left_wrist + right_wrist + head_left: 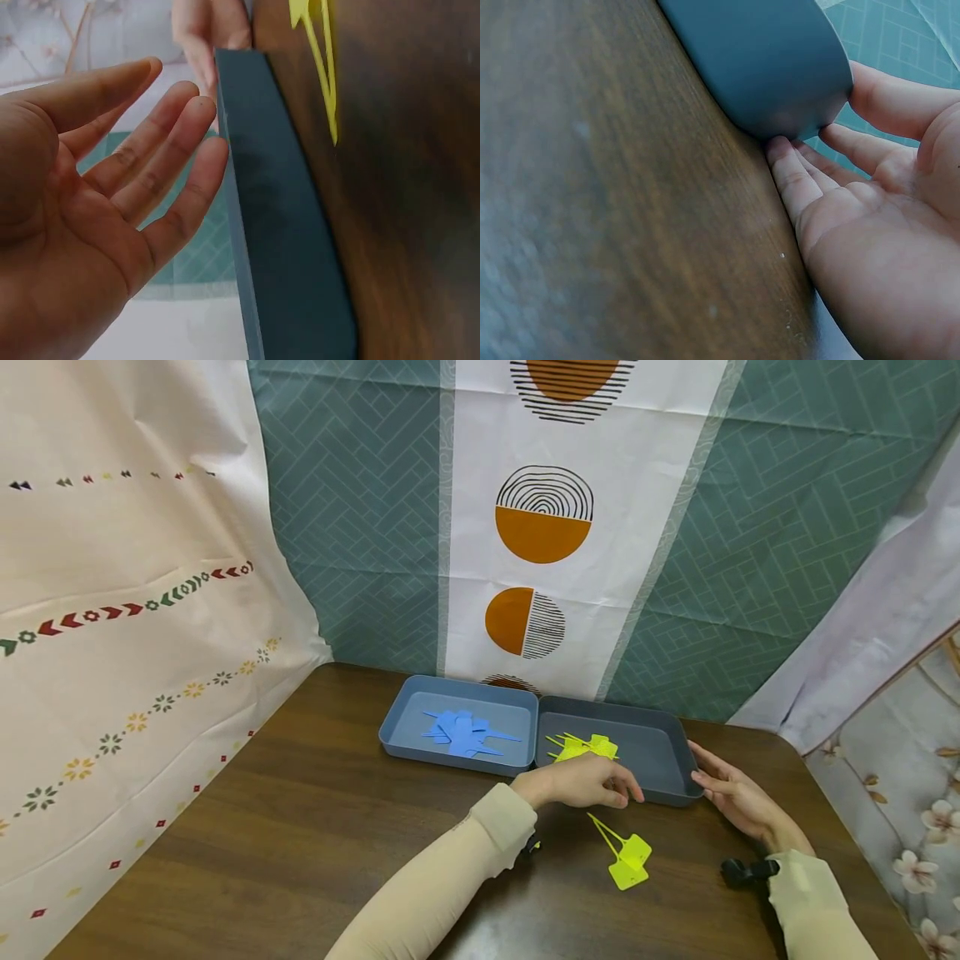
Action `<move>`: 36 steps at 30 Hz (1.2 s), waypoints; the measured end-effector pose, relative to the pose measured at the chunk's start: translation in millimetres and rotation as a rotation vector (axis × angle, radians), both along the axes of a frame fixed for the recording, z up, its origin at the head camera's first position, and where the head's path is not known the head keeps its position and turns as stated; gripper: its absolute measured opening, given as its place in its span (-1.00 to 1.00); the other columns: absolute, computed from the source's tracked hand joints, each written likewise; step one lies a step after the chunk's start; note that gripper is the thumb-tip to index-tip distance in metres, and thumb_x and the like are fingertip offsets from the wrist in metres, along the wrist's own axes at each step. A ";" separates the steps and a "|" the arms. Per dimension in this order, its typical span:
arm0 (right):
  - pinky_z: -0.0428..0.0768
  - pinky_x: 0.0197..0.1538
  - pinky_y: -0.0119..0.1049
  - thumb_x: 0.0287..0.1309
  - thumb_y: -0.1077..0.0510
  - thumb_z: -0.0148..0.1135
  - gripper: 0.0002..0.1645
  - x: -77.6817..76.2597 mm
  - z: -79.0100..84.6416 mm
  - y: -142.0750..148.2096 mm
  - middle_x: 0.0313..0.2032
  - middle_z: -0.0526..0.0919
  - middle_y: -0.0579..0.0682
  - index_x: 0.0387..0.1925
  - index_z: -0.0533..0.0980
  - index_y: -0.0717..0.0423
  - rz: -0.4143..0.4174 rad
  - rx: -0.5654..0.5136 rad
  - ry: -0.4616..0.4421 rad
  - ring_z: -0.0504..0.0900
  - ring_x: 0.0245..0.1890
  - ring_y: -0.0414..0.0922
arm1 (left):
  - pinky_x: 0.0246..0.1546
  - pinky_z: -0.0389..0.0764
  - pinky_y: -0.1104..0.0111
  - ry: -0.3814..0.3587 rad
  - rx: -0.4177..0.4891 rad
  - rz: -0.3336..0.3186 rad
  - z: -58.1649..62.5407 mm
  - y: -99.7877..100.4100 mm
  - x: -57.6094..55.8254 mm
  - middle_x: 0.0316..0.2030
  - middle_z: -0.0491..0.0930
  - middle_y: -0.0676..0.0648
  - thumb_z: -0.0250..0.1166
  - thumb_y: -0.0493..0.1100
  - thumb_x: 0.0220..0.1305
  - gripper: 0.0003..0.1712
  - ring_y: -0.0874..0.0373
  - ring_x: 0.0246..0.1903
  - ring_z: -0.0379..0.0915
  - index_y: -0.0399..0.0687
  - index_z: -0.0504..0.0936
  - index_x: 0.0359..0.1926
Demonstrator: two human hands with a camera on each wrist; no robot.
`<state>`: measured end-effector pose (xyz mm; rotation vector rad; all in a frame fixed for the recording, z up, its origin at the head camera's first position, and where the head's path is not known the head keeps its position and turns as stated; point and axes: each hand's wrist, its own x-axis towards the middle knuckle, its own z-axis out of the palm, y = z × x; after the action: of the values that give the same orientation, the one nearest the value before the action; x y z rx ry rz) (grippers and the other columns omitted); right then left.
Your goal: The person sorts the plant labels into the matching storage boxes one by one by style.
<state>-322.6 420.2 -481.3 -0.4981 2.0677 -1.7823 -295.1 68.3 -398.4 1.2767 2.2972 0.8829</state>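
My left hand (588, 779) hovers over the front edge of the dark grey tray (660, 752), its fingers loosely bent. Nothing lies in its palm in the left wrist view. My right hand (738, 789) touches the outside of that tray's right end. Up close in the right wrist view, its fingertips (780, 150) press low on the rounded corner, and the thumb meets the wall near the rim. Yellow tags (603, 745) with thin tails lie in the tray's left part, partly hidden by my left hand. In front, two yellow tags (630, 864) overlap on the table.
A blue-grey tray (393, 739) adjoins the dark one on the left and holds a pile of blue tags (461, 732) with thin tails. Both trays stand at the back of the brown wooden table (300, 827), before a hanging patterned cloth (360, 527).
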 end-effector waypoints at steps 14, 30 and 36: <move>0.27 0.24 -0.52 0.67 0.19 -0.17 -0.16 2.1 3.3 -1.2 0.61 -0.60 0.22 0.68 -0.37 0.01 -0.006 0.011 -0.022 -0.52 0.58 0.25 | 0.01 0.37 0.68 0.184 -0.281 -0.064 -22.7 32.2 26.4 0.09 0.56 0.19 0.38 -0.11 0.44 -0.58 0.42 0.05 0.43 0.16 0.66 0.28; -0.25 0.54 0.25 0.67 0.16 -0.14 -0.14 2.0 5.6 -5.0 0.63 -0.56 0.17 0.68 -0.36 -0.02 -0.030 0.063 -0.042 -0.51 0.57 0.31 | 0.05 0.29 0.64 0.313 -0.429 -0.027 -27.2 46.8 38.3 0.08 0.47 0.25 0.50 -0.05 0.31 -0.44 0.39 0.05 0.33 0.39 0.62 0.29; -0.25 0.55 0.18 0.67 0.17 -0.14 -0.14 1.5 5.5 -4.0 0.62 -0.59 0.17 0.68 -0.37 -0.02 -0.025 0.047 -0.048 -0.56 0.56 0.30 | -0.10 0.33 0.68 0.335 -0.382 -0.028 -29.6 47.5 36.4 -0.04 0.42 0.23 0.55 -0.07 0.23 -0.45 0.41 -0.12 0.32 0.36 0.67 0.24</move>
<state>-321.2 416.2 -475.8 -0.4141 2.0870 -1.7382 -258.7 115.8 -428.0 1.3532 2.5287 0.2074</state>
